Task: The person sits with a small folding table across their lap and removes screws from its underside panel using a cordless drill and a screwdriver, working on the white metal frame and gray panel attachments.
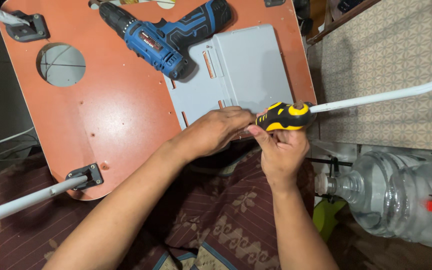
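Note:
An orange-brown board lies flat on my lap, underside up. My right hand grips a yellow-and-black screwdriver by its handle at the board's near right edge; the tip is hidden behind my left hand. My left hand rests palm down on the near edge of a grey plastic panel fixed to the board. A blue-and-black cordless drill lies on the board beyond the panel.
White metal legs sit in black brackets at the board's corners; another white leg runs right. A round hole is cut in the board. A clear water jug lies at the right.

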{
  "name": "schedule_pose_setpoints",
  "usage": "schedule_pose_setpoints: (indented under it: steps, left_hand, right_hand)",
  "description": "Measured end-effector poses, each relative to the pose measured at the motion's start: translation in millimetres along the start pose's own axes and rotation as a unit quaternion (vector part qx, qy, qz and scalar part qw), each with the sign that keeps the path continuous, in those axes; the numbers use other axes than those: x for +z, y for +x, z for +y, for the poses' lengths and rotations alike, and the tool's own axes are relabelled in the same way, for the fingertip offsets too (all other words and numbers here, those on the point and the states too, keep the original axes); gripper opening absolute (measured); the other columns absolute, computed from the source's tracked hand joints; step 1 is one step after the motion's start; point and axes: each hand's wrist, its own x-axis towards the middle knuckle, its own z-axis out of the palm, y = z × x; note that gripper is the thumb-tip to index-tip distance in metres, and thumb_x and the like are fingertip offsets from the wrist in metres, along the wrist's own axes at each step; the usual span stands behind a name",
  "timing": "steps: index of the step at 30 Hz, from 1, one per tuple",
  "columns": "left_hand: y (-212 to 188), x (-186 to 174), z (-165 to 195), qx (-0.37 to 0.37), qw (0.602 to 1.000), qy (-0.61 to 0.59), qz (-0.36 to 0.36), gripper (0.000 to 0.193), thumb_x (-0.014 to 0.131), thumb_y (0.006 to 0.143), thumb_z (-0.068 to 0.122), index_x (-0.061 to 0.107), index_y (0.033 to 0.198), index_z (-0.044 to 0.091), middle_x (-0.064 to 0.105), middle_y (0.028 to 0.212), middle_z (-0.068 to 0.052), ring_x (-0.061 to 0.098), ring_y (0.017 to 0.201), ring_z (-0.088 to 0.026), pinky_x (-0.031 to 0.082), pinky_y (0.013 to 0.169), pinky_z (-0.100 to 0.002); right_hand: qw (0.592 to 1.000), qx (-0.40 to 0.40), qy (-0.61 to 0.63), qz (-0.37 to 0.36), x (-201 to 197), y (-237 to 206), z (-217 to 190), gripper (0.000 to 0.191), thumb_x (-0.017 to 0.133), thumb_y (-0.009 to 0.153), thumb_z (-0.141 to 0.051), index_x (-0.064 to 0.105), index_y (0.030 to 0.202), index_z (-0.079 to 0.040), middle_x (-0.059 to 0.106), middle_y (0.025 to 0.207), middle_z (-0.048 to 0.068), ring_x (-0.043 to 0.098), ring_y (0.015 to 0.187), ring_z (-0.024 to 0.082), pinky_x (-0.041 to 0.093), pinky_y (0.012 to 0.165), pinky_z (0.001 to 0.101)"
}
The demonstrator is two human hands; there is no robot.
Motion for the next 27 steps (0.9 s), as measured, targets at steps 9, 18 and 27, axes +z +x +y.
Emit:
schedule_pose_setpoints:
  steps: [9,18,27]
  left_hand:
    - [-6,10,-4,0.017,0.997,0.049,0.059,0.02,0.069,0.087,0.001,0.062,0.106,0.001,0.065,0.089,-0.014,0.067,0.087,-0.034,0.053,0.08,-0.044]
    - [-17,25,-4,0.016,0.99,0.056,0.126,0.016,0.073,0.09,0.004,0.058,0.094,0.001,0.063,0.085,-0.013,0.064,0.08,-0.033,0.052,0.073,-0.043]
    - [7,-38,49,0.005,0.987,0.147,0.063,0.026,0.07,0.094,0.009,0.067,0.119,0.003,0.073,0.114,-0.015,0.072,0.105,-0.032,0.059,0.093,-0.04]
  right_hand:
    - [0.998,0.015,-0.022,-0.055,-12,11,-7,0.03,0.076,0.099,-0.01,0.064,0.122,0.005,0.072,0.115,0.014,0.071,0.103,0.018,0.061,0.096,0.0325]
    - [0.989,-0.038,-0.069,-0.128,-4,16,-19,0.024,0.067,0.104,-0.013,0.069,0.118,0.006,0.073,0.123,0.016,0.071,0.111,0.019,0.064,0.097,0.0331]
    - [0.993,-0.032,-0.084,-0.07,-5,7,-2,0.017,0.075,0.097,-0.005,0.068,0.108,0.006,0.069,0.117,0.01,0.069,0.102,0.016,0.06,0.095,0.0309]
